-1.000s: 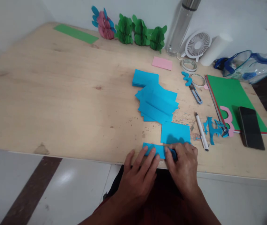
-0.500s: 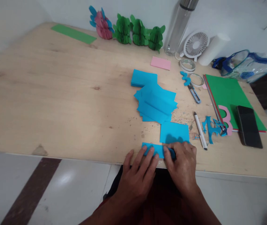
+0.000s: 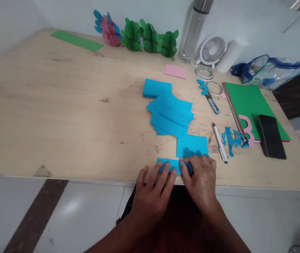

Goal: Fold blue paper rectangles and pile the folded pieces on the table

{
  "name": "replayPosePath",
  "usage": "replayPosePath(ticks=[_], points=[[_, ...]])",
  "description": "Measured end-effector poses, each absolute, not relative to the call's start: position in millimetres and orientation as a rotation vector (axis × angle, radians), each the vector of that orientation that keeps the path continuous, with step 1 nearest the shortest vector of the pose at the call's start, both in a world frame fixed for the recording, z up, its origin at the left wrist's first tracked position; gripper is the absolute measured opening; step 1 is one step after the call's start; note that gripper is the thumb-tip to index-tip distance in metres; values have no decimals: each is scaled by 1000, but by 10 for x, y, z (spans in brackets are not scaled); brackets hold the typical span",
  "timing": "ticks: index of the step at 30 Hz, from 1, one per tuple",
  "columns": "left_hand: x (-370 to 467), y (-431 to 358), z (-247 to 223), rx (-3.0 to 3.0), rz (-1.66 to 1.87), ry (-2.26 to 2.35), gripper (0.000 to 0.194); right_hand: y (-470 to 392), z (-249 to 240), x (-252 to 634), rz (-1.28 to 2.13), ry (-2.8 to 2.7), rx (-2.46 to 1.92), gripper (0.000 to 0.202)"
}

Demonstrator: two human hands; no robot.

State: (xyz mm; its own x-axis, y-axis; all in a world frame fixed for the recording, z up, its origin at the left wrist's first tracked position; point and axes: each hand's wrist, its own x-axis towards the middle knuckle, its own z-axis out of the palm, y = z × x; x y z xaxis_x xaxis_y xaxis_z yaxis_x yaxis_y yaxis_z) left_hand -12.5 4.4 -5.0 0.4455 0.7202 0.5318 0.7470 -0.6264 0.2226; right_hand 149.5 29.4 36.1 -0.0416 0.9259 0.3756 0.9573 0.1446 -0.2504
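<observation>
A narrow folded strip of blue paper (image 3: 174,166) lies at the table's front edge. My left hand (image 3: 153,189) rests with fingers spread, the tips flat on the strip's left part. My right hand (image 3: 199,179) is closed over the right end, thumb and curled fingers pressed on the paper; that end is partly hidden. Just behind lies a blue paper sheet (image 3: 192,146), shaded by my right hand. Beyond it is a loose pile of blue paper pieces (image 3: 171,116), with a neat blue paper stack (image 3: 157,87) behind.
To the right are a white pen (image 3: 220,142), blue scraps (image 3: 230,140), a cutter (image 3: 213,104), tape rolls (image 3: 204,72), green sheets (image 3: 252,102) and a phone (image 3: 272,137). Along the wall stand green paper figures (image 3: 150,37), a pink one (image 3: 110,31), a bottle (image 3: 193,33) and a fan (image 3: 213,51).
The camera view has shifted slightly, so everything appears a little farther left. Both hands keep nearly the same hold on the blue strip.
</observation>
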Motion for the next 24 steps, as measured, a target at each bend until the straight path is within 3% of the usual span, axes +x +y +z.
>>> replayPosePath(ticks=[4, 14, 24], points=[[-126, 53, -62, -2616, -905, -1316, 39, 270, 341, 1534, -164, -1941, -1786, 15], [-142, 52, -99, -2649, -953, -1284, 32, -148, 299, 1380, -136, -2079, -1582, 30], [-136, 52, -69, -2649, -883, -1280, 42, -252, 288, 1868, -279, -2320, -1630, 35]])
